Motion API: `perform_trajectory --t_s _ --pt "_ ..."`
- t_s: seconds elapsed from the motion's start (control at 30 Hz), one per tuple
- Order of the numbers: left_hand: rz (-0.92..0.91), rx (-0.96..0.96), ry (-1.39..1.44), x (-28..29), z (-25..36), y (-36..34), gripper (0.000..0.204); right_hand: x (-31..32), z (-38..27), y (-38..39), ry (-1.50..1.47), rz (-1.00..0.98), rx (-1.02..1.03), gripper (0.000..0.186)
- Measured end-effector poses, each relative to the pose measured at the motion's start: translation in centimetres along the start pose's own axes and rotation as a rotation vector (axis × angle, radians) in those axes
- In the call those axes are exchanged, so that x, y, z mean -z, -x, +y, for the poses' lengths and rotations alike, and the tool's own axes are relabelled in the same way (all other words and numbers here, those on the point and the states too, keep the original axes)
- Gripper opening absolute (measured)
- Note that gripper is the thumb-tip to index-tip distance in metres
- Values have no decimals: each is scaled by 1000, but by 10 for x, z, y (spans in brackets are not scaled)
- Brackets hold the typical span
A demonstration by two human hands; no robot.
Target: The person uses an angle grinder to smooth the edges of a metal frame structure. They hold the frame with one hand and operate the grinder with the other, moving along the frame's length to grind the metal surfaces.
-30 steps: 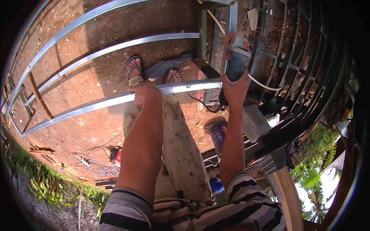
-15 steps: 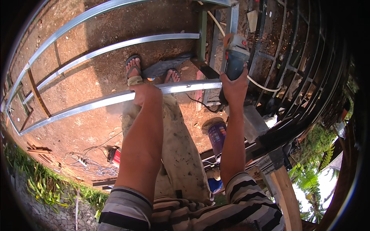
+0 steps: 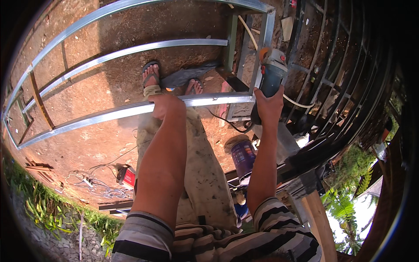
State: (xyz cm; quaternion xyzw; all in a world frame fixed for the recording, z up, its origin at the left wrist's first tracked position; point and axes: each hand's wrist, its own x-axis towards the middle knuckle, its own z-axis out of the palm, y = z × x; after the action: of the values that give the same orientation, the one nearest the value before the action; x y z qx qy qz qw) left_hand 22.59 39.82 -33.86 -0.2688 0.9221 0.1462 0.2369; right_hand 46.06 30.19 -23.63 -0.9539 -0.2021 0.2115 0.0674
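My right hand [image 3: 269, 106] is wrapped round the body of an angle grinder [image 3: 273, 74], dark teal with a grey head and an orange-brown disc at its far end. The grinder lies by the right corner of a long silvery metal frame [image 3: 118, 112]; whether its disc touches the metal I cannot tell. My left hand [image 3: 165, 105] is closed over the frame's near tube, roughly in front of my legs. A black power cord loops below the grinder. No sparks show at the disc.
Black metal grating [image 3: 323, 83] fills the right side. A purple bucket [image 3: 243, 158] stands left of my right forearm. My sandalled feet [image 3: 151, 74] are under the frame. On the dirt lie a red box [image 3: 127, 177] and tangled cables [image 3: 94, 185].
The grinder and my right hand have moved slightly right and nearer to me. Sparks that flew right of the disc are gone. My left hand keeps its hold on the frame.
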Motion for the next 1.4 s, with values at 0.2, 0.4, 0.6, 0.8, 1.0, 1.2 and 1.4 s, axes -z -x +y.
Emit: perform_trajectory --t_s 0.2,0.4,0.6,0.8,1.0,1.2,1.4 --pt "-6 -8 10 3 2 8 76 2 7 -11 -21 -37 49 71" --pt "-22 -17 14 2 -1 1 75 -3 4 -17 64 17 66 70" --pt "-48 -75 -115 2 -3 -2 71 -10 12 -19 19 67 101 71" --pt "-53 -95 -146 0 -5 -8 67 -8 14 -21 51 48 91 71" --pt "-65 -27 51 6 -2 11 67 -5 3 -22 61 3 60 90" --pt "-119 -279 -273 -16 -24 -59 62 -5 4 -20 89 7 74 84" --pt "-82 -97 -135 -4 -10 -16 64 -3 10 -21 52 4 85 76"
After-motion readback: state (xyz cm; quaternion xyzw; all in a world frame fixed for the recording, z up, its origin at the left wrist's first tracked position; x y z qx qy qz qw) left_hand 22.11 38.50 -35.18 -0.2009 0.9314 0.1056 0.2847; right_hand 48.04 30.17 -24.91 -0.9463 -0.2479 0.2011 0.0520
